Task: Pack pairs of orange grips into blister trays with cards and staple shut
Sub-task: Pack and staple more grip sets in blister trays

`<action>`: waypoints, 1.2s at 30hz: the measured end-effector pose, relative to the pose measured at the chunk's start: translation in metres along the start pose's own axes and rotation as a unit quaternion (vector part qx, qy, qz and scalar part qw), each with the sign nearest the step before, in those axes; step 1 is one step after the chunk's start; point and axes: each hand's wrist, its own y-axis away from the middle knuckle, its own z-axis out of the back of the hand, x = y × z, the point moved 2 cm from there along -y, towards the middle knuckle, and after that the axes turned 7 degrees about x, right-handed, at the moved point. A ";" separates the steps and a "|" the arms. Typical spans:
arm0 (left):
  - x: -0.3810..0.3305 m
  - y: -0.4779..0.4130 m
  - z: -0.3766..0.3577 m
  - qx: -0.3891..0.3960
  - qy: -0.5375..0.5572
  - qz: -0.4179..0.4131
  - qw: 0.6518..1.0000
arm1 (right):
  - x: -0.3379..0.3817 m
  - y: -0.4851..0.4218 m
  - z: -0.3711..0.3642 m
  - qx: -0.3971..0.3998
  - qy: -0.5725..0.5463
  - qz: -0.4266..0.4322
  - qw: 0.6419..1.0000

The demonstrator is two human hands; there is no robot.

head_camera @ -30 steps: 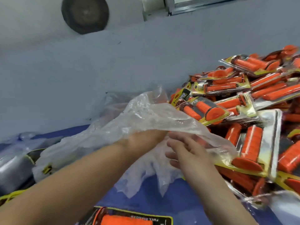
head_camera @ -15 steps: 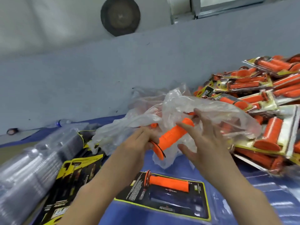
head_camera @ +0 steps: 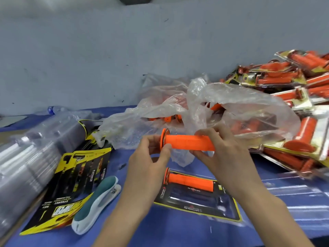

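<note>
One orange ribbed rubber grip (head_camera: 188, 144) is held clear of the table, roughly level, between both hands. The left hand (head_camera: 151, 157) pinches its flanged end between thumb and fingers. The right hand (head_camera: 219, 152) has fingers and thumb curled round the plain end. Both hands are thus closed on the same item and neither is free.

Long axis of the held grip: left to right, flange toward the left hand. Directly beneath the hands, on the person's side, a second orange grip (head_camera: 190, 182) lies seated in a clear blister tray (head_camera: 204, 199) backed by a black and yellow card (head_camera: 229, 215). That seated grip runs nearly parallel to the held one, flange on the same side. The bay nearer the person than the seated grip appears unfilled. Judgement: the held piece needs lowering and drawing toward the person, with little or no turning. Both hands are equally placed for it.

Outward of the left hand lie a teal and white stapler (head_camera: 96, 205), untouched, a fanned stack of printed cards (head_camera: 74, 179), then a stack of clear trays (head_camera: 26, 157). Beyond the hands sits a crumpled clear plastic bag (head_camera: 231, 107) with more orange pieces inside. Outward of the right hand, a heap of finished packs (head_camera: 293, 104) rests on the blue table cover (head_camera: 293, 202).
</note>
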 end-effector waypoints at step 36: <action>-0.037 0.034 -0.030 0.237 0.050 -0.045 0.969 | 0.008 0.047 0.039 -0.101 -0.362 -0.089 0.922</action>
